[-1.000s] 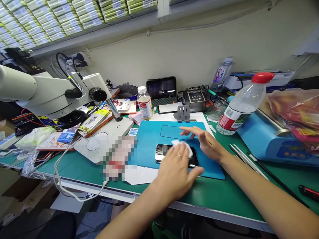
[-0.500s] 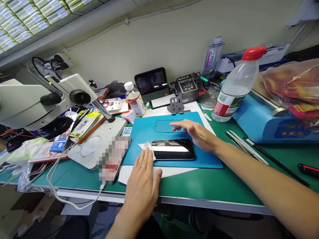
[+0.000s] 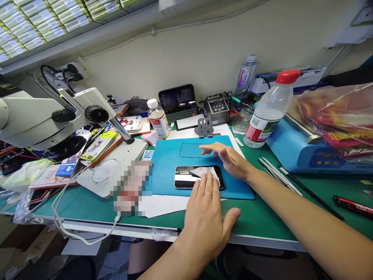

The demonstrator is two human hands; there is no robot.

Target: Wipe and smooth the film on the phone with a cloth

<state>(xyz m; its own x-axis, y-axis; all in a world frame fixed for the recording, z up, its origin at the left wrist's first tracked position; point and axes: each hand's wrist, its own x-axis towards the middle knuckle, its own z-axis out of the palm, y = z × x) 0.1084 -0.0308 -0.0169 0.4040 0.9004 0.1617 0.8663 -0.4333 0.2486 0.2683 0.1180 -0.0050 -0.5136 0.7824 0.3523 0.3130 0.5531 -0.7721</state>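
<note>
Pressing white wipe (image 3: 207, 173) flat on phone (image 3: 186, 179) — left hand (image 3: 207, 217) | right hand (image 3: 230, 158) open, steadying.

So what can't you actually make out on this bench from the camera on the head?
- Phone: the right part of its screen is hidden under the white wipe and the left hand.
- Thing beside the blue mat: pixelated patch, unreadable.
- Microscope: cut off by the left edge.
- Labels on the red-capped bottle: too small.
</note>
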